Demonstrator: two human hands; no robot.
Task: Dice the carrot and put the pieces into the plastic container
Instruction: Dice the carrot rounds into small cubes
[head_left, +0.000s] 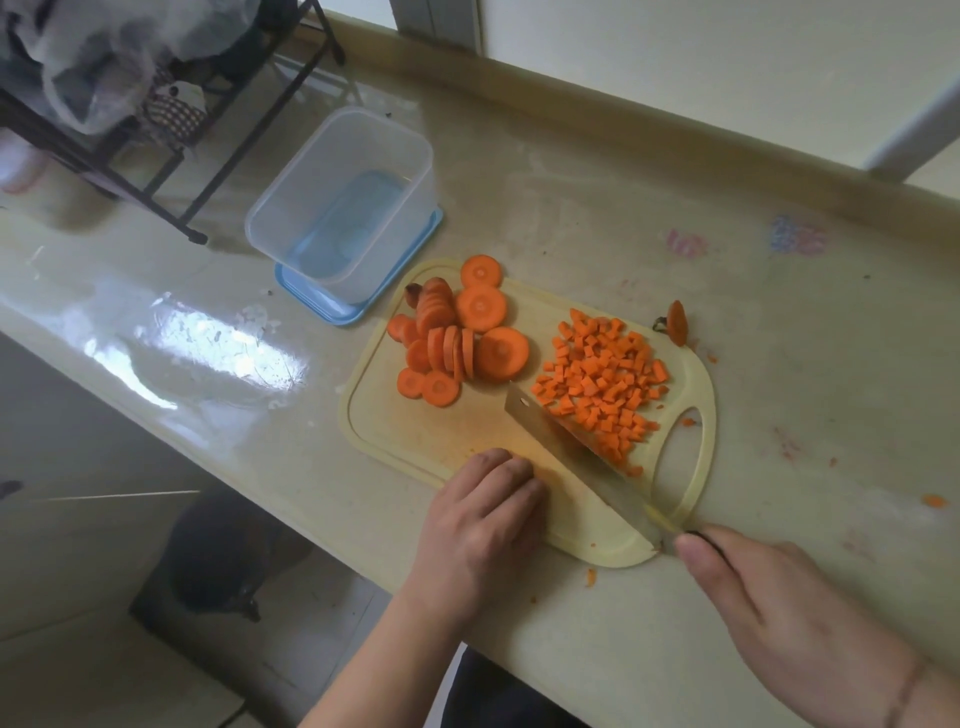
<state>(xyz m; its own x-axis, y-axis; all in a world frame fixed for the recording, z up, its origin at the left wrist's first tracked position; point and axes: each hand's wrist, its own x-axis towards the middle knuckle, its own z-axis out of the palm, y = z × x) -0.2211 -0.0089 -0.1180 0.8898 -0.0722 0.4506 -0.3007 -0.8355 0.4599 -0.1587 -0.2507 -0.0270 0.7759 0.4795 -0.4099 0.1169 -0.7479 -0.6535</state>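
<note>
A pale yellow cutting board (415, 436) lies on the counter. Round carrot slices (457, 338) are heaped on its far left part. A pile of small carrot cubes (602, 384) covers its right part. My right hand (769, 597) grips the dark handle of a knife (566, 441), whose blade lies across the board against the left edge of the cubes. My left hand (483, 525) rests on the board's near edge, fingers curled, holding nothing I can see. The clear plastic container (343, 202) stands empty beyond the board, on a blue lid (358, 312).
A carrot end piece (677, 321) lies just off the board's far right edge. Carrot crumbs (934, 500) dot the counter at the right. A black wire rack (171, 140) with cloths stands at the far left. The counter's near edge runs diagonally below my hands.
</note>
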